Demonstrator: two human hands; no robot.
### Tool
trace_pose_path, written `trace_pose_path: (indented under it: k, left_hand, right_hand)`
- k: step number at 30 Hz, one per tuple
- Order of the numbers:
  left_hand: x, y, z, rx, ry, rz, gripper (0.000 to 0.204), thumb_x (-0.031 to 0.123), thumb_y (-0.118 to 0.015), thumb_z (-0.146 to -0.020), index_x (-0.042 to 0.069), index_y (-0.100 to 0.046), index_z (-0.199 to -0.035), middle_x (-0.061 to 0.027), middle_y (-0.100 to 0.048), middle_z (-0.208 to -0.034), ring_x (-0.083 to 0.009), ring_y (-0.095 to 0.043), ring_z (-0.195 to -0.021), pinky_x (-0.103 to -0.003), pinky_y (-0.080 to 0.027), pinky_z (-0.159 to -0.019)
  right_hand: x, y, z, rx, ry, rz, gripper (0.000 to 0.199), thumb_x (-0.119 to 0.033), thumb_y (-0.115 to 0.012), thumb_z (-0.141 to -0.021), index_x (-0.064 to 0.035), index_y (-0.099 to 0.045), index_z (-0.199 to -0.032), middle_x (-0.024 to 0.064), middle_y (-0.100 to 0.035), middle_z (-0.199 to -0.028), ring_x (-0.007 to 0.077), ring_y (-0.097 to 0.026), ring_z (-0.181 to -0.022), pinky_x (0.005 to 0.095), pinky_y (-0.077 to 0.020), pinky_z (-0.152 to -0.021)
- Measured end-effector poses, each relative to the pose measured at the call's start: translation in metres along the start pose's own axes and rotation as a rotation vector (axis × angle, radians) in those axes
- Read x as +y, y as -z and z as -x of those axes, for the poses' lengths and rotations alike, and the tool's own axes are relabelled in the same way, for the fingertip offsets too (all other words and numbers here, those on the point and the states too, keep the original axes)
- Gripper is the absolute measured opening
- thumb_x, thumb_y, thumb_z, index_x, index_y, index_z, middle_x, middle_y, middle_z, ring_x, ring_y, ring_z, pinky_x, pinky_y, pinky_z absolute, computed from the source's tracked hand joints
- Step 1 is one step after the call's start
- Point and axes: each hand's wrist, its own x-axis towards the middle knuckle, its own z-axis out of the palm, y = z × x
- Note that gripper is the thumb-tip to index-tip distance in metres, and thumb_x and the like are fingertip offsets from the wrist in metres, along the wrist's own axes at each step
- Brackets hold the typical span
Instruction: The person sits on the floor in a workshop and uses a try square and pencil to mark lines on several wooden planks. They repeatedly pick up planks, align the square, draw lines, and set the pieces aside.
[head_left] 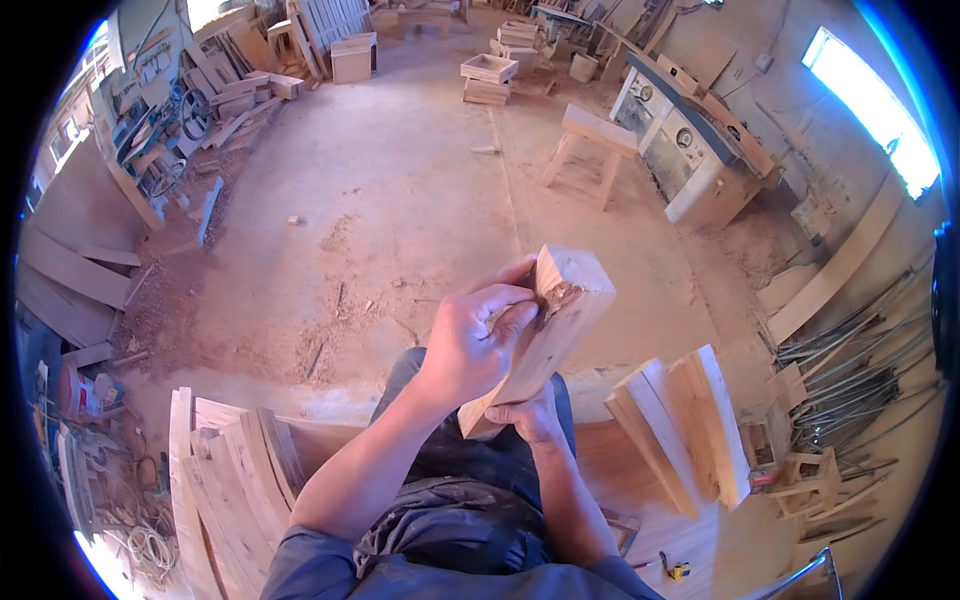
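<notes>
A thick wooden block (558,345) is held up in front of me, tilted, its upper end toward the far side. On that end is a rough brown patch (560,297), like a knot or a chipped hollow. My left hand (478,335) is closed in a pinch at the block's left side, its thumb and fingers at the rough patch. Whatever the fingertips hold, if anything, is too small to make out. My right hand (530,415) grips the block's lower end, thumb on the near face, the other fingers mostly hidden beneath.
Long planks (235,500) are stacked to my left; thick boards (690,430) stand to my right. A yellow-black tape measure (680,572) lies at lower right. Farther off are a sawhorse-like wooden stool (595,140), a long machine (690,140), stacked wooden boxes (490,70) and metal rods (860,370).
</notes>
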Motion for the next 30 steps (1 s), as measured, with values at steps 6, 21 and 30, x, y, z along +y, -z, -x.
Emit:
trace_pose_path:
  k: [6,21,30]
  left_hand:
    - [-0.005,-0.017,-0.004,0.165,-0.063,0.171,0.030,0.005,-0.073,-0.093,-0.007,-0.068,-0.120,-0.0213,-0.068,-0.133,-0.0327,-0.068,-0.121,-0.037,-0.052,-0.101]
    - [-0.038,-0.002,-0.022,0.414,0.187,-0.150,0.027,0.010,-0.065,-0.102,-0.005,-0.068,-0.125,-0.0175,-0.074,-0.119,-0.0204,-0.071,-0.105,-0.034,-0.056,-0.092]
    - [-0.006,-0.007,-0.024,0.013,0.326,0.155,0.061,0.020,-0.080,-0.092,-0.010,-0.056,-0.140,-0.0248,-0.067,-0.133,-0.0279,-0.067,-0.121,-0.037,-0.051,-0.105]
  right_hand:
    - [0.007,-0.001,0.000,0.044,0.024,-0.088,0.062,0.002,-0.094,-0.061,-0.0002,-0.070,-0.118,0.0056,-0.074,-0.108,0.0186,-0.070,-0.101,0.0346,-0.0559,-0.094]
    - [0.009,0.001,-0.002,0.062,-0.026,-0.204,0.068,0.007,-0.091,-0.061,0.0001,-0.067,-0.124,0.0070,-0.074,-0.111,0.0205,-0.070,-0.102,0.0349,-0.0569,-0.092]
    - [0.014,0.005,-0.003,0.011,-0.043,-0.162,0.069,0.004,-0.092,-0.060,0.0002,-0.067,-0.125,0.0075,-0.073,-0.114,0.0210,-0.069,-0.106,0.0366,-0.0554,-0.094]
